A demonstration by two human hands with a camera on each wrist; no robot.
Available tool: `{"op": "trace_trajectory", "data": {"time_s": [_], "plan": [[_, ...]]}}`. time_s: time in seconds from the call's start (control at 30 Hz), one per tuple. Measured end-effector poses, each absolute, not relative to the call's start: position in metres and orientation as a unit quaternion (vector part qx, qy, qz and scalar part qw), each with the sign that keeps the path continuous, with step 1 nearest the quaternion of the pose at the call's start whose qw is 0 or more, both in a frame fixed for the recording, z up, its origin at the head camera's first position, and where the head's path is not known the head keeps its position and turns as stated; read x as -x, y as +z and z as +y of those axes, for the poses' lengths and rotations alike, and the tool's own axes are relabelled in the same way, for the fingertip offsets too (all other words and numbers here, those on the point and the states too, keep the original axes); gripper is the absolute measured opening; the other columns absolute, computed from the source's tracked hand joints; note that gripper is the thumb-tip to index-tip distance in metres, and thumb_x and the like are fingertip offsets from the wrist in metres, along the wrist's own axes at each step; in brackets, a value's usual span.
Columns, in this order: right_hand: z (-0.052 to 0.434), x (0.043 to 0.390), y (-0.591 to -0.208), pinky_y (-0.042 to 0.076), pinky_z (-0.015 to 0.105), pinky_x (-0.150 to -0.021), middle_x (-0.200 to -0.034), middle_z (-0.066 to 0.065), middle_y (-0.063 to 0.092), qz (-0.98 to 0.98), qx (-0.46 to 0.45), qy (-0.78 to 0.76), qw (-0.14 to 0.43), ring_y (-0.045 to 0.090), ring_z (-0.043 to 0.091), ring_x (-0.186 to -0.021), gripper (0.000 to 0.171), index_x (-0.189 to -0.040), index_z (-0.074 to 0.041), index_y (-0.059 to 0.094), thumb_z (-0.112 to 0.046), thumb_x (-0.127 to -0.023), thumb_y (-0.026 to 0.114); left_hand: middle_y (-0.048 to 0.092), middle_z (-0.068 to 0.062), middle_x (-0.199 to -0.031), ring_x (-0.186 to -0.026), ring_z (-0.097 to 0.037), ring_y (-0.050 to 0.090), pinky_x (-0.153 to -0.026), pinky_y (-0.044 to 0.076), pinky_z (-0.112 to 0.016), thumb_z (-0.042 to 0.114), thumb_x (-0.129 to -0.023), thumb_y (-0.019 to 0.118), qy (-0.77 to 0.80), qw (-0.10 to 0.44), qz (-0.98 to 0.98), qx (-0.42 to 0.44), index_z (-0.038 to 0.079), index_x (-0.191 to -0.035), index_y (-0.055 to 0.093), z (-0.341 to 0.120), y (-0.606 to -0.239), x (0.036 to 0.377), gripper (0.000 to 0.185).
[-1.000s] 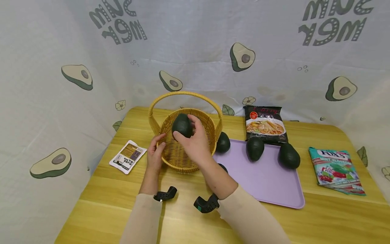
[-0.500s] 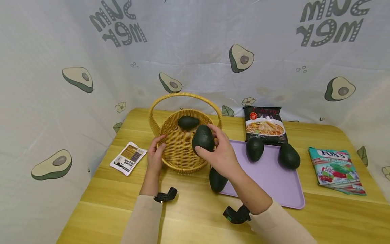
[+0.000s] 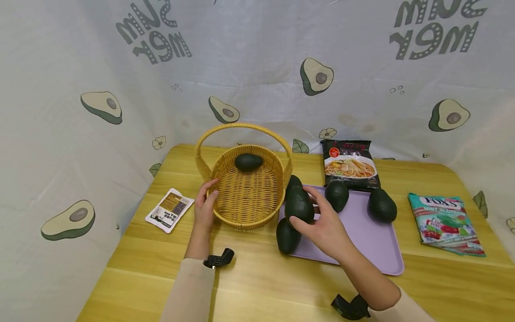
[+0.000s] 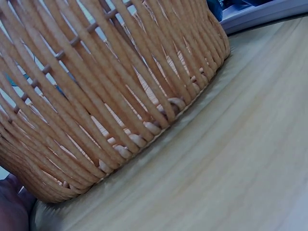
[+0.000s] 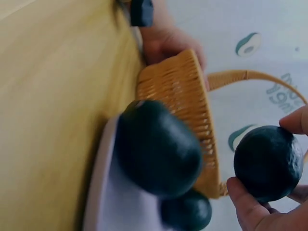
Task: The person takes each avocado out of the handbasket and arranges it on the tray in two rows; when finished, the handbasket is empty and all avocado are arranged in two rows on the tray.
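Observation:
My right hand (image 3: 327, 228) holds a dark green avocado (image 3: 299, 205) between thumb and fingers, above the left end of the lilac tray (image 3: 362, 241). In the right wrist view, the held avocado (image 5: 268, 162) is raised beside the wicker basket (image 5: 173, 82). Two more avocados lie beneath it, the nearer avocado (image 3: 287, 237) at the tray's front left corner and another avocado (image 3: 294, 180) behind, partly hidden. My left hand (image 3: 205, 208) grips the left rim of the yellow wicker basket (image 3: 245, 197). Inside, at the back, lies one avocado (image 3: 248, 162).
Two avocados rest along the tray's back edge, a middle avocado (image 3: 337, 196) and a right avocado (image 3: 381, 205). A black noodle packet (image 3: 350, 163) lies behind the tray, a teal candy bag (image 3: 446, 223) right of it. Left of the basket lies a small pouch (image 3: 170, 210). The basket's handle (image 3: 243, 125) stands upright.
My right hand has carried the held avocado from over the basket rightward to over the tray. This uncovered the avocado inside the basket. My left hand has stayed at the rim.

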State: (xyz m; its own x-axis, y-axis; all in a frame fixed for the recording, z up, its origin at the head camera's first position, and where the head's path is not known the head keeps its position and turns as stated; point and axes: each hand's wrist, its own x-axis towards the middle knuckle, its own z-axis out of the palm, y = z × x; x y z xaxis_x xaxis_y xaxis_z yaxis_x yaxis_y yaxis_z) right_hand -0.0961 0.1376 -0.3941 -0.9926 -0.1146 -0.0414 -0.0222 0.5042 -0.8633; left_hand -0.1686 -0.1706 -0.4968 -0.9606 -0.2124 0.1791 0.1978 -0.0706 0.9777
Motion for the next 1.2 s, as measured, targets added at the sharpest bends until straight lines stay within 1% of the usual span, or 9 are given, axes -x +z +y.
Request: {"op": "trace_trajectory", "data": {"time_s": [0.2,0.33,0.4,0.57,0.67,0.77,0.93,1.07,1.2], "plan": [[0.163,0.089,-0.41,0.053,0.034,-0.078,-0.139,0.02,0.048,0.887,0.034,-0.459,0.039,0.053,0.035,-0.114,0.085,-0.158,-0.018,0.035,-0.029,-0.087,0.08,0.054,-0.019,-0.144,-0.141,-0.023,0.044,-0.121,0.026,-0.045,0.003,-0.101,0.048,-0.733,0.145,-0.665,-0.006,-0.011,-0.136,0.053,-0.169,-0.498,0.169,0.038],[0.178,0.083,-0.418,0.052,0.034,-0.075,-0.135,0.021,0.048,0.899,0.026,-0.434,0.043,0.053,0.036,-0.112,0.086,-0.157,-0.016,0.035,-0.032,-0.086,0.081,0.053,-0.021,-0.145,-0.143,-0.027,0.041,-0.122,0.024,-0.048,0.003,-0.101,0.048,-0.736,0.143,-0.662,-0.005,-0.011,-0.136,0.054,-0.169,-0.497,0.169,0.038],[0.185,0.08,-0.421,0.051,0.035,-0.075,-0.135,0.021,0.048,0.905,0.023,-0.422,0.048,0.052,0.037,-0.112,0.086,-0.157,-0.016,0.036,-0.034,-0.086,0.081,0.054,-0.019,-0.145,-0.144,-0.027,0.04,-0.122,0.024,-0.048,0.004,-0.101,0.048,-0.736,0.142,-0.662,-0.006,-0.01,-0.136,0.054,-0.169,-0.497,0.168,0.038],[0.2,0.074,-0.428,0.052,0.038,-0.078,-0.139,0.024,0.046,0.915,0.012,-0.397,0.069,0.053,0.041,-0.116,0.088,-0.157,-0.015,0.034,-0.039,-0.086,0.081,0.056,-0.015,-0.143,-0.143,-0.025,0.042,-0.12,0.027,-0.044,0.005,-0.101,0.048,-0.733,0.146,-0.664,-0.005,-0.007,-0.136,0.056,-0.17,-0.497,0.168,0.038],[0.209,0.071,-0.432,0.053,0.041,-0.08,-0.142,0.026,0.047,0.92,0.007,-0.383,0.078,0.055,0.042,-0.115,0.089,-0.156,-0.014,0.034,-0.042,-0.086,0.081,0.056,-0.016,-0.143,-0.14,-0.021,0.044,-0.118,0.028,-0.04,0.004,-0.1,0.048,-0.734,0.147,-0.663,-0.005,-0.007,-0.135,0.057,-0.17,-0.498,0.169,0.038],[0.216,0.069,-0.436,0.052,0.042,-0.081,-0.141,0.026,0.051,0.927,0.008,-0.368,0.078,0.057,0.04,-0.113,0.088,-0.155,-0.013,0.036,-0.042,-0.086,0.081,0.054,-0.02,-0.145,-0.138,-0.017,0.045,-0.117,0.029,-0.037,0.003,-0.1,0.048,-0.737,0.149,-0.659,-0.004,-0.007,-0.135,0.056,-0.17,-0.498,0.169,0.038],[0.224,0.066,-0.441,0.051,0.042,-0.081,-0.138,0.023,0.056,0.935,0.018,-0.35,0.064,0.059,0.038,-0.108,0.085,-0.152,-0.012,0.041,-0.042,-0.084,0.082,0.051,-0.023,-0.147,-0.139,-0.018,0.044,-0.118,0.028,-0.037,0.003,-0.1,0.047,-0.74,0.149,-0.656,-0.004,-0.009,-0.136,0.055,-0.17,-0.499,0.169,0.039],[0.227,0.063,-0.443,0.053,0.05,-0.085,-0.136,0.027,0.057,0.937,0.018,-0.343,0.067,0.061,0.04,-0.109,0.085,-0.15,-0.01,0.043,-0.043,-0.083,0.083,0.052,-0.021,-0.147,-0.142,-0.022,0.042,-0.12,0.027,-0.04,0.004,-0.101,0.047,-0.74,0.147,-0.656,-0.006,-0.007,-0.136,0.056,-0.17,-0.499,0.169,0.038],[0.228,0.061,-0.445,0.053,0.051,-0.087,-0.134,0.03,0.059,0.939,0.012,-0.335,0.079,0.062,0.041,-0.11,0.086,-0.15,-0.01,0.044,-0.046,-0.082,0.083,0.053,-0.02,-0.146,-0.141,-0.021,0.043,-0.12,0.026,-0.041,0.003,-0.1,0.047,-0.742,0.147,-0.654,-0.008,-0.006,-0.135,0.057,-0.17,-0.498,0.169,0.038]]}}
